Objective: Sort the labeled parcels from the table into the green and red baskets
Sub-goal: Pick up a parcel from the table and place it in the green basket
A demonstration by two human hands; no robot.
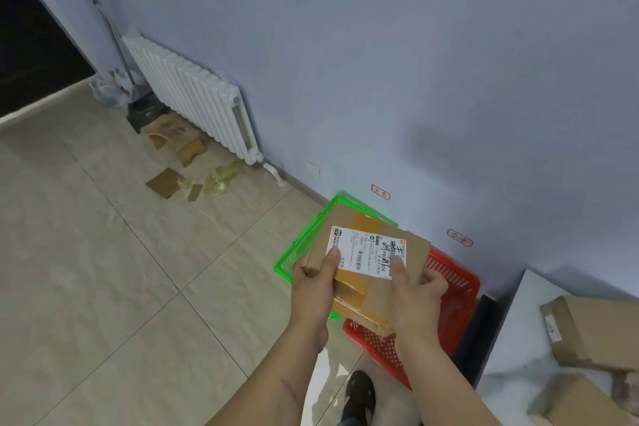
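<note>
I hold a brown cardboard parcel (373, 245) with a white shipping label and brown tape in both hands, above the two floor baskets. My left hand (313, 284) grips its near left edge, thumb on the label. My right hand (413, 290) grips its near right side, thumb also on the label. The green basket (294, 252) lies under the parcel's far left part. Under its near right part sits the red basket (453, 290). Both baskets stand against the wall. What is inside them is mostly hidden.
A grey table (518, 332) at the right carries two more cardboard parcels (591, 332) (581, 401). Two small red tags (380, 192) (460, 238) hang on the wall above the baskets. A white radiator (193, 93), cardboard scraps and a dustpan lie far left. My shoe (359, 394) is below.
</note>
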